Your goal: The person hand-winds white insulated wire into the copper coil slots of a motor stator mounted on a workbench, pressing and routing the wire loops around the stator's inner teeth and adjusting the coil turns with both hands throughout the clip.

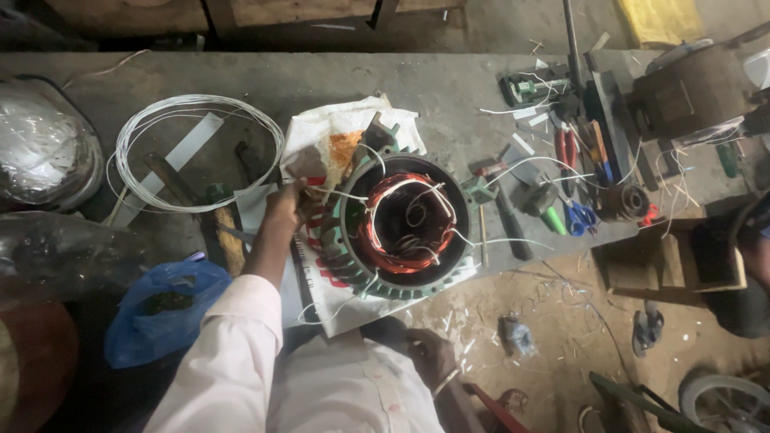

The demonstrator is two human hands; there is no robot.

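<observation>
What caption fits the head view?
Left hand on a motor stator with copper windings, on a cluttered bench.

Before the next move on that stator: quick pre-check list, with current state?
1. Left hand on the motor stator: ok, it rests at the housing's left edge among the white leads.
2. Right hand free: ok, low by the person's lap, away from the bench; whether it holds anything, cannot tell.
3. Stator seated: ok, it lies bore-up on the white sack.
4. Copper windings tucked in: not ok, white leads stick out loose over the rim.
5. Tools to hand: ok, blue-handled scissors lie on the bench to the right.
6. Spare wire: ok, white wire coil lies to the left.
</observation>
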